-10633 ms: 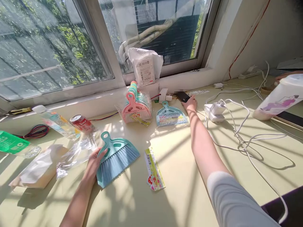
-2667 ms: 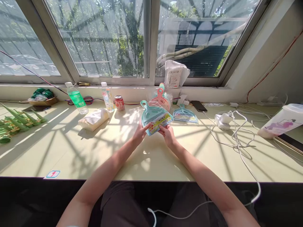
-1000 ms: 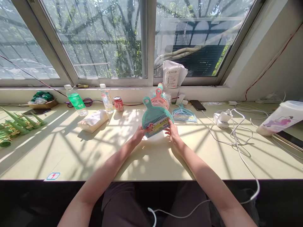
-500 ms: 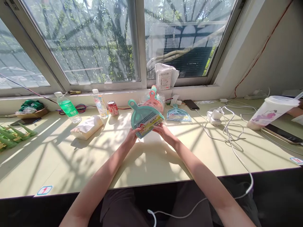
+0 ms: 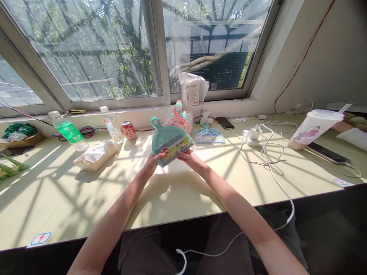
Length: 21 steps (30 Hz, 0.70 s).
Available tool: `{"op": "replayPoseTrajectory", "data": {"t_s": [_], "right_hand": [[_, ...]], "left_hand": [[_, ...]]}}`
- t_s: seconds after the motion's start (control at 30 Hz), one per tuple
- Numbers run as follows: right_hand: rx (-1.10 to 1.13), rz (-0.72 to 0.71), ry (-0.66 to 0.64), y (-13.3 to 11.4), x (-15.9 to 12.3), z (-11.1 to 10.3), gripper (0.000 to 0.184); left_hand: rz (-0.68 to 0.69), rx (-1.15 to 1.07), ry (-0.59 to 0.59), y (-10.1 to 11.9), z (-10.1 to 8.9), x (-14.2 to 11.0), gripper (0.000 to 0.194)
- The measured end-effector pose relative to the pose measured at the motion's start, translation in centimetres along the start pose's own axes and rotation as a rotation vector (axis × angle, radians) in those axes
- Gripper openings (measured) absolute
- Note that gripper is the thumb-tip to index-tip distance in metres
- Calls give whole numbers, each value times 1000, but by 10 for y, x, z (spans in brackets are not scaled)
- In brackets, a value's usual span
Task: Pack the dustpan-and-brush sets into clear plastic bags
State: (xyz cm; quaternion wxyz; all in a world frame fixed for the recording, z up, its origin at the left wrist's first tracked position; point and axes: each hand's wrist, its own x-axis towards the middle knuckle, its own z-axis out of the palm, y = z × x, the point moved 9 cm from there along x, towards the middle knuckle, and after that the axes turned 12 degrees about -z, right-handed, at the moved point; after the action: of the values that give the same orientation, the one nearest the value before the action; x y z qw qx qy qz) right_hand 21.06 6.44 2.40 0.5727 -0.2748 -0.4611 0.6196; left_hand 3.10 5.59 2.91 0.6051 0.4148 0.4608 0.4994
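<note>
A mint-green dustpan with a grey-bristled brush against it is held up above the table, handle pointing up and left. A yellow printed label crosses its lower front. My left hand pinches the lower left corner, thumb in front. On the right side of the lower edge, my right hand grips it too. Behind it stands a pink dustpan in clear wrapping, partly covered by the green one. A smaller wrapped blue-green dustpan lies flat to the right.
Left on the table are a tissue pack, a green-labelled bottle, another bottle and a red can. To the right are a charger with white cables, phones and a lidded cup. Another person's sleeve shows at the far right.
The view has turned slightly right, so the scene sits further left. Both hands keep their hold on the green dustpan, which has hardly moved. More of the other person's sleeve shows.
</note>
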Motion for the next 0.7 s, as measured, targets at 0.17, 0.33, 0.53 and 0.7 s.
{"op": "replayPoseTrajectory", "data": {"t_s": [0.17,0.33,0.53,0.7], "right_hand": [[61,-22,94,8,-1,-4,24],[104,-75,184,10,-3,-8,17],[67,-57,156,18,4,-13,24],[-52,96,-87,17,5,-13,17]], "left_hand": [[-7,-32,-38,-11,10,-5,54],[-94,-52,-113,-23,20,-5,54],[-35,51,-63,-13,9,2,61],[-13,-34,17,-19,-7,10,51]]}}
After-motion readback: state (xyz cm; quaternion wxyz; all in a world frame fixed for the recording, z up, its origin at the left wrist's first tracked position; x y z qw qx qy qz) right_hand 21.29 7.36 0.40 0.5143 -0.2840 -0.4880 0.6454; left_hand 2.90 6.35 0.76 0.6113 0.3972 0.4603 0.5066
